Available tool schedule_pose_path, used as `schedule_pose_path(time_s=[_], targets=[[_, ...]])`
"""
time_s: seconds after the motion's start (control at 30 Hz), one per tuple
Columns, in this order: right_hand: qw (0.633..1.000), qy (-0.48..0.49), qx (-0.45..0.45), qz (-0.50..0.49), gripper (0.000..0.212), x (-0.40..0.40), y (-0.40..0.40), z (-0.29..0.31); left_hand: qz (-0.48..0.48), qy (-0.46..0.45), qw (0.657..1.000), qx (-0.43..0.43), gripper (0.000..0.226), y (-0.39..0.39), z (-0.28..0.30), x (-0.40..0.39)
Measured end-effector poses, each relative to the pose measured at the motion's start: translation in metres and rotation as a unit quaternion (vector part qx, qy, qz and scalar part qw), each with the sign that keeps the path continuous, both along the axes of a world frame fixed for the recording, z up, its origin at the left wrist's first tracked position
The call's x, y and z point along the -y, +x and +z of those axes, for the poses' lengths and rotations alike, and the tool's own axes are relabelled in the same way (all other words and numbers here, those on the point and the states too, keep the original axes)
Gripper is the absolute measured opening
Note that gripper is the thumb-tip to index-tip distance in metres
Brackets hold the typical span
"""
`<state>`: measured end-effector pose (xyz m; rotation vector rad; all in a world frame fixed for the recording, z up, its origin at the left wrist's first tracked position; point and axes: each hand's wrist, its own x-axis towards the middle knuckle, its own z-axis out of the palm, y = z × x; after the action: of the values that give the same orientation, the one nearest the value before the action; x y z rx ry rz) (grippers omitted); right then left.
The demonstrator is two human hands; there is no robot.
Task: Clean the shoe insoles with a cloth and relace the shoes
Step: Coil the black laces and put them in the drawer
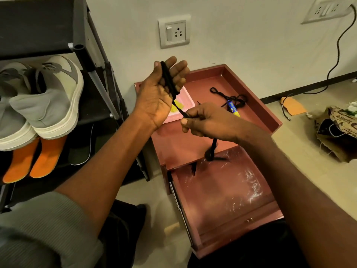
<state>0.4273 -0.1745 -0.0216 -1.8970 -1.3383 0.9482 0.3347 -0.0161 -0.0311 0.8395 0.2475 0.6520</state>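
The left hand [157,94] is raised palm-up at twelve o'clock, fingers straight, black shoelace [169,80] wound around them. The right hand [204,122], at three o'clock of it, pinches the lace's trailing end, fingers curled.

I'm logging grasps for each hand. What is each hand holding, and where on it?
One black shoelace: its coils lie around the left hand's fingers; the right hand pinches the free strand just below.

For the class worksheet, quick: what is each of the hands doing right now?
Left hand: fingers straight, black lace wound around them.
Right hand: pinches the lace's free end.
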Motion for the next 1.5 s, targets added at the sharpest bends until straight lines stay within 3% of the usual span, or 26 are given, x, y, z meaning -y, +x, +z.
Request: schedule_pose_path(time_s=[0.03, 0.1, 0.17, 0.27, 0.37, 0.5, 0.6, 0.67, 0.73, 0.8, 0.9, 0.97, 1.07, 1.17, 1.23, 1.3, 1.4, 1.43, 1.5], targets=[[1.000, 0.014, -0.024, -0.004, 0.029, 0.001, 0.000, 0.004, 0.029, 0.101, 0.992, -0.076, 0.043, 0.000, -0.001, 0.000], [0.995, 0.063, -0.071, -0.039, 0.027, 0.003, 0.000, 0.009, 0.049, 0.280, 0.938, -0.197, 0.042, 0.000, -0.004, 0.001], [0.983, 0.118, -0.082, -0.111, 0.029, 0.004, 0.005, 0.011, 0.023, 0.362, 0.898, -0.250, 0.045, -0.002, -0.005, 0.006], [0.954, 0.186, -0.057, -0.230, 0.026, 0.003, 0.015, 0.009, -0.033, 0.394, 0.870, -0.294, 0.064, -0.005, -0.003, 0.016], [0.937, 0.192, -0.008, -0.291, 0.023, 0.004, 0.025, 0.002, -0.100, 0.316, 0.903, -0.275, 0.066, -0.007, 0.003, 0.020], [0.964, 0.116, 0.079, -0.227, 0.034, 0.003, 0.028, -0.007, -0.183, 0.020, 0.977, -0.108, 0.052, -0.003, 0.004, 0.016], [0.990, 0.037, 0.061, -0.118, 0.036, 0.000, 0.018, -0.006, -0.132, -0.177, 0.973, 0.062, 0.040, -0.001, 0.002, 0.011], [0.999, -0.013, 0.004, -0.053, 0.034, -0.001, 0.009, -0.005, -0.067, -0.185, 0.976, 0.095, 0.037, 0.000, -0.003, 0.005], [0.997, -0.047, -0.060, -0.002, 0.030, 0.000, 0.004, -0.002, -0.012, -0.107, 0.993, 0.048, 0.039, 0.000, -0.004, -0.001], [0.992, -0.033, -0.120, 0.028, 0.027, 0.003, 0.002, 0.005, 0.037, 0.082, 0.992, -0.091, 0.045, -0.002, -0.002, -0.004], [0.974, 0.063, -0.217, 0.006, 0.024, 0.009, 0.007, 0.018, 0.022, 0.371, 0.891, -0.259, 0.060, -0.010, 0.001, 0.003], [0.952, 0.155, -0.255, -0.066, 0.025, 0.009, 0.012, 0.021, -0.028, 0.421, 0.857, -0.296, 0.075, -0.013, 0.000, 0.010], [0.913, 0.228, -0.240, -0.238, 0.029, 0.007, 0.024, 0.017, -0.053, 0.358, 0.887, -0.287, 0.076, -0.013, 0.001, 0.017], [0.932, 0.135, -0.125, -0.313, 0.035, 0.007, 0.033, 0.003, -0.126, 0.147, 0.964, -0.182, 0.063, -0.009, 0.006, 0.019], [0.972, 0.040, 0.029, -0.230, 0.037, 0.004, 0.026, -0.007, -0.155, -0.004, 0.986, -0.057, 0.057, -0.007, 0.009, 0.018], [0.982, -0.025, 0.155, -0.102, 0.037, -0.004, 0.010, -0.012, -0.111, -0.049, 0.993, -0.004, 0.051, -0.004, 0.006, 0.013], [0.993, -0.058, 0.099, 0.028, 0.034, -0.011, -0.015, -0.006, 0.004, 0.097, 0.990, -0.098, 0.047, -0.003, 0.000, 0.005], [0.997, -0.038, 0.055, 0.038, 0.033, -0.011, -0.019, 0.000, 0.030, 0.180, 0.971, -0.152, 0.047, -0.005, -0.001, 0.003], [0.998, 0.062, -0.018, -0.015, 0.030, -0.009, -0.020, 0.011, 0.041, 0.341, 0.901, -0.265, 0.052, -0.011, -0.001, 0.003]])
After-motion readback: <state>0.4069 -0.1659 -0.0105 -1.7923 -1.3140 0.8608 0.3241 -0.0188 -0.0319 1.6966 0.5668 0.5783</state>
